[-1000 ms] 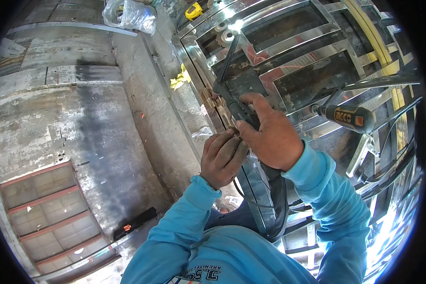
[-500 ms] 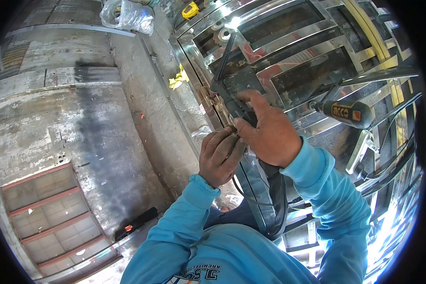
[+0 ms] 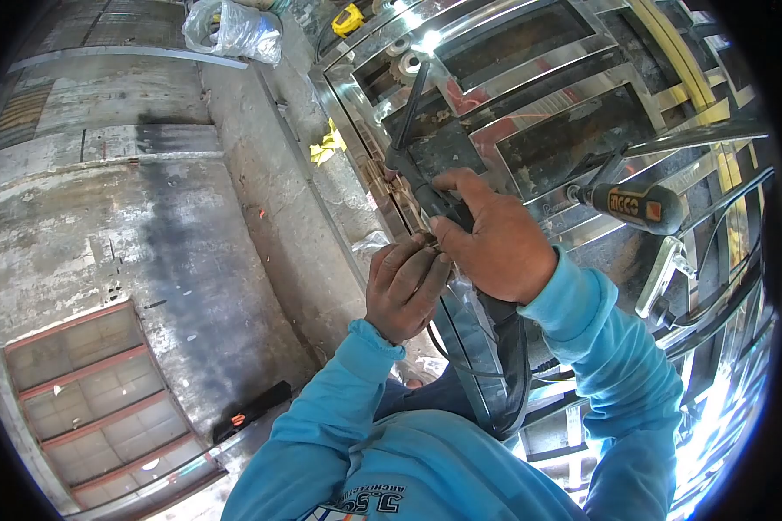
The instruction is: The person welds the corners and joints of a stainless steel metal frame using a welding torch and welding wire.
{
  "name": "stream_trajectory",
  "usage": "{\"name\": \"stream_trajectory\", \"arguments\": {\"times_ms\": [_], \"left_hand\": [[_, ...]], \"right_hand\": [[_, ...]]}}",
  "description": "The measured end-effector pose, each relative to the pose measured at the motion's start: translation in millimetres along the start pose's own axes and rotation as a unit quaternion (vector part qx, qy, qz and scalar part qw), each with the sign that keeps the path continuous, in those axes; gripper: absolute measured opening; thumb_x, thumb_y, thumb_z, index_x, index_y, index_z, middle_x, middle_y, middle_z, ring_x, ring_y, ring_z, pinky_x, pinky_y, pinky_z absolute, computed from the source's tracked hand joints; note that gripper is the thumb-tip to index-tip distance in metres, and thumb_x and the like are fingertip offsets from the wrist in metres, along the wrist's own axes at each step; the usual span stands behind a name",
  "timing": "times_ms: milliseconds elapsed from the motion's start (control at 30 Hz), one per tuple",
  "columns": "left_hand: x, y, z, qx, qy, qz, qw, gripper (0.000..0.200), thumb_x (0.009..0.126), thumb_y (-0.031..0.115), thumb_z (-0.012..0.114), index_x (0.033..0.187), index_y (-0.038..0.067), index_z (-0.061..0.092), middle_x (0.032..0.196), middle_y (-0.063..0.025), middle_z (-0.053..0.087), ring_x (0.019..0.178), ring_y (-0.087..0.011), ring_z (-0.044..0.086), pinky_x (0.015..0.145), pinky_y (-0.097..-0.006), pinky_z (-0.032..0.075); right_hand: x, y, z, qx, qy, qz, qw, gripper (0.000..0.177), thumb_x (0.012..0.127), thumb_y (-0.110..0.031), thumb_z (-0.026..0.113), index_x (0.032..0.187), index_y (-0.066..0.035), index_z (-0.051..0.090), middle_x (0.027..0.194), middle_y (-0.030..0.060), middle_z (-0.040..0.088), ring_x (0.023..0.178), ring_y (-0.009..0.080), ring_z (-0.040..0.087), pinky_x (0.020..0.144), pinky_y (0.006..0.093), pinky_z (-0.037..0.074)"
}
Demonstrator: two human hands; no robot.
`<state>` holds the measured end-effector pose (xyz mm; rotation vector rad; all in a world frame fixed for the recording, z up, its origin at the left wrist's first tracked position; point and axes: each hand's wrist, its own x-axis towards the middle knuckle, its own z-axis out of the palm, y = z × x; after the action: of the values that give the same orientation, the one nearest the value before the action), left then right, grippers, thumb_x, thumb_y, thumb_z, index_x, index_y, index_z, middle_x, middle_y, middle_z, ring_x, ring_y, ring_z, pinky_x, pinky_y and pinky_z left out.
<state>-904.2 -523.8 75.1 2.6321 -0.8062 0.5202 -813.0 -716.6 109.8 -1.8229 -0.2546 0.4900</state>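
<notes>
A black TIG welding torch [image 3: 419, 184] lies over the edge of a shiny metal frame [image 3: 460, 334], its long back cap pointing away from me. My right hand [image 3: 498, 243] is closed around the torch handle, with the thick black cable sheath [image 3: 514, 347] running back from under it towards my body. Close beside it, the fingers of my left hand [image 3: 407, 288] are pinched together at the frame's edge. What they hold is small and mostly hidden by the fingertips. Just beyond, a brass-coloured piece [image 3: 379, 178] sits against the frame near the torch head.
On the right lies a dark tool with an INGCO label [image 3: 634, 208], above a silver clamp-like piece [image 3: 662, 276] and black cables. A yellow tape measure [image 3: 347, 20] rests at the far end. Left on the floor are a plastic bag [image 3: 235, 33] and crumpled yellow scrap [image 3: 327, 144].
</notes>
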Motion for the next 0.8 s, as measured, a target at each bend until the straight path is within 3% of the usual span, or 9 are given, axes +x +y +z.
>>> {"name": "stream_trajectory", "arguments": {"times_ms": [267, 367, 467, 567, 667, 800], "left_hand": [[-3.2, -1.4, 2.7, -0.002, 0.005, -0.003, 1.000, 0.039, 0.083, 0.009, 0.077, 0.121, 0.007, 0.068, 0.117, -0.0085, 0.063, 0.118, -0.0307, 0.063, 0.091, -0.0460, 0.053], [-3.9, -1.9, 3.5, -0.002, 0.002, -0.004, 1.000, 0.039, 0.083, 0.009, 0.077, 0.121, 0.007, 0.068, 0.117, -0.0086, 0.062, 0.118, -0.0312, 0.064, 0.090, -0.0465, 0.053], [-3.7, -2.5, 2.5, 0.001, 0.000, -0.001, 1.000, 0.041, 0.083, 0.009, 0.077, 0.123, 0.007, 0.067, 0.117, -0.0088, 0.062, 0.117, -0.0318, 0.064, 0.090, -0.0469, 0.053], [-1.7, -2.8, 2.1, -0.004, 0.003, 0.004, 1.000, 0.042, 0.082, 0.009, 0.077, 0.123, 0.007, 0.067, 0.117, -0.0093, 0.062, 0.116, -0.0323, 0.065, 0.091, -0.0470, 0.053], [0.2, -1.6, 2.1, -0.004, 0.008, 0.004, 1.000, 0.042, 0.082, 0.009, 0.077, 0.123, 0.006, 0.067, 0.118, -0.0098, 0.062, 0.116, -0.0329, 0.065, 0.090, -0.0473, 0.052], [-1.2, -3.0, 0.0, -0.004, 0.003, 0.008, 1.000, 0.042, 0.082, 0.009, 0.076, 0.123, 0.006, 0.068, 0.120, -0.0099, 0.063, 0.117, -0.0335, 0.064, 0.090, -0.0477, 0.051]], "right_hand": [[1.6, 6.5, 0.0, 0.016, -0.004, -0.017, 1.000, 0.047, 0.092, -0.017, 0.067, 0.134, -0.004, 0.052, 0.098, 0.0271, 0.071, 0.088, 0.0391, 0.073, 0.082, 0.0451, 0.055], [-2.0, 2.3, 3.8, 0.039, 0.046, 0.007, 0.998, 0.046, 0.092, -0.018, 0.068, 0.133, -0.004, 0.053, 0.096, 0.0253, 0.072, 0.086, 0.0381, 0.073, 0.080, 0.0444, 0.055], [1.6, 8.7, 0.4, -0.018, 0.021, -0.048, 0.998, 0.044, 0.092, -0.020, 0.068, 0.131, -0.005, 0.055, 0.094, 0.0239, 0.072, 0.085, 0.0393, 0.072, 0.079, 0.0446, 0.055], [-1.8, 1.3, -0.4, 0.044, 0.015, 0.026, 0.999, 0.044, 0.092, -0.023, 0.068, 0.130, -0.005, 0.056, 0.095, 0.0245, 0.071, 0.086, 0.0411, 0.072, 0.080, 0.0457, 0.055], [0.2, 2.0, -4.8, 0.003, -0.009, -0.008, 1.000, 0.046, 0.091, -0.025, 0.069, 0.131, -0.006, 0.056, 0.095, 0.0259, 0.071, 0.088, 0.0419, 0.071, 0.081, 0.0468, 0.054], [-1.5, 8.4, 2.1, 0.017, 0.030, -0.030, 0.999, 0.047, 0.091, -0.026, 0.069, 0.131, -0.007, 0.056, 0.094, 0.0267, 0.070, 0.090, 0.0419, 0.071, 0.081, 0.0476, 0.054]]}}
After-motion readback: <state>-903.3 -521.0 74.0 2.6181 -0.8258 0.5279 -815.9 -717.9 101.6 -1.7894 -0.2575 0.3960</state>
